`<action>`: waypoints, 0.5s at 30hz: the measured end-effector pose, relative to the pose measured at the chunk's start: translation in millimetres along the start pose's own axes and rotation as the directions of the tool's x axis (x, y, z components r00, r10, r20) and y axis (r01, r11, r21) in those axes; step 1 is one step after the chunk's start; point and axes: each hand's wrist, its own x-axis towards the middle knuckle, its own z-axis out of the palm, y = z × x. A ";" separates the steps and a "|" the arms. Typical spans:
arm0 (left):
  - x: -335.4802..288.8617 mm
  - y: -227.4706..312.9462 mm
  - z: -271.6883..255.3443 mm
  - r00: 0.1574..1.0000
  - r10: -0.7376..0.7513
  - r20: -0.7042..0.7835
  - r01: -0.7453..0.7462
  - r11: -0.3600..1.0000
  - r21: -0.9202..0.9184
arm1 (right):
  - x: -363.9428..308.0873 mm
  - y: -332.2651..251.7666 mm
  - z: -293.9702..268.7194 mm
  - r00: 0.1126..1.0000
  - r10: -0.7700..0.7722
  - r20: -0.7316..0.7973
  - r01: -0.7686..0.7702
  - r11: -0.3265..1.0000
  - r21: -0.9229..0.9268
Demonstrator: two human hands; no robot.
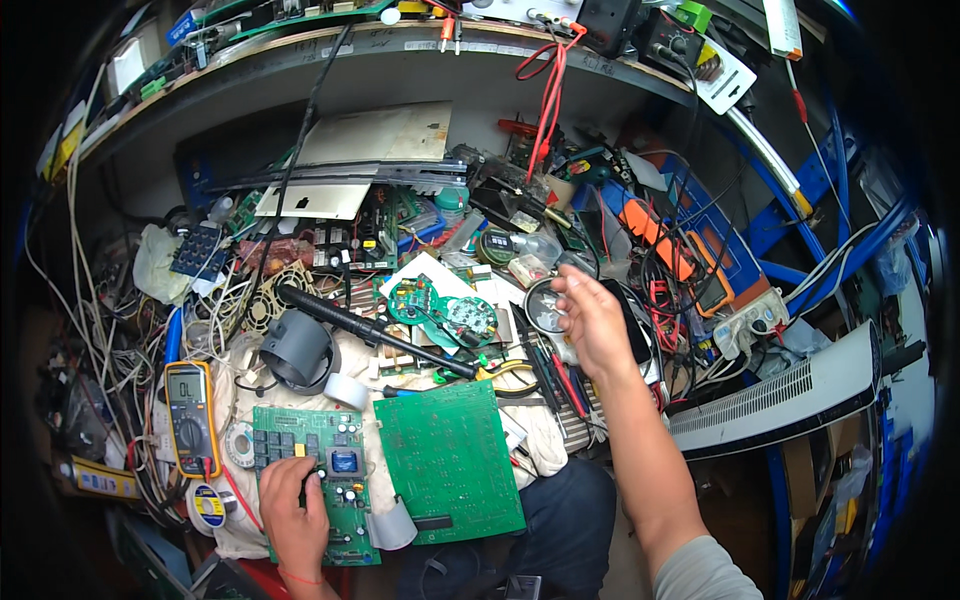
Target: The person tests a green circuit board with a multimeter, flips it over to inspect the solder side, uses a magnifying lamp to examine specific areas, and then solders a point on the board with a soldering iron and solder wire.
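My left hand [293, 512] rests over a green circuit board [347, 520] populated with relays, a blue transformer and other parts. Its fingers are bent together near the transformer, and whatever they pinch is too small to name. Farther off on the right, my right hand [597, 325] is raised beside a round dish [544, 306] with small bits inside. Those fingertips are drawn together at the dish's rim; I cannot make out anything between them. Next to the populated board lies a larger bare-looking green board [450, 465]. A grey scraper-like piece [392, 527] sits between the two boards.
A yellow multimeter [191, 420] and a solder spool [206, 505] are at left. Behind them stand a grey ring-shaped part [298, 350] and a white tape roll [346, 391]. Pliers [507, 372], round green boards [440, 310] and tangled cables crowd the bench under a shelf [400, 52].
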 end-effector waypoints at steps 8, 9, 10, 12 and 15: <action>5.9 -4.2 1.8 1.000 0.012 -0.011 -0.012 1.000 0.001 | 22.9 -4.0 -22.8 0.983 -0.147 -0.115 0.135 0.986 -0.101; 7.5 -4.4 2.8 1.000 0.013 -0.018 -0.013 1.000 0.009 | 19.5 -3.3 -24.7 0.980 -0.158 -0.121 0.145 0.983 -0.112; 8.4 -4.6 3.6 1.000 0.013 -0.024 -0.013 1.000 0.017 | 15.6 -2.4 -26.4 0.977 -0.174 -0.125 0.155 0.977 -0.150; 10.0 -5.0 5.3 0.999 0.019 -0.035 -0.019 1.000 0.012 | 2.7 1.0 -29.9 0.970 -0.192 -0.153 0.153 0.960 -0.234; 11.4 -5.7 7.2 0.997 0.030 -0.065 -0.030 0.999 0.012 | -21.7 5.2 -37.6 0.962 -0.237 -0.134 0.185 0.931 -0.313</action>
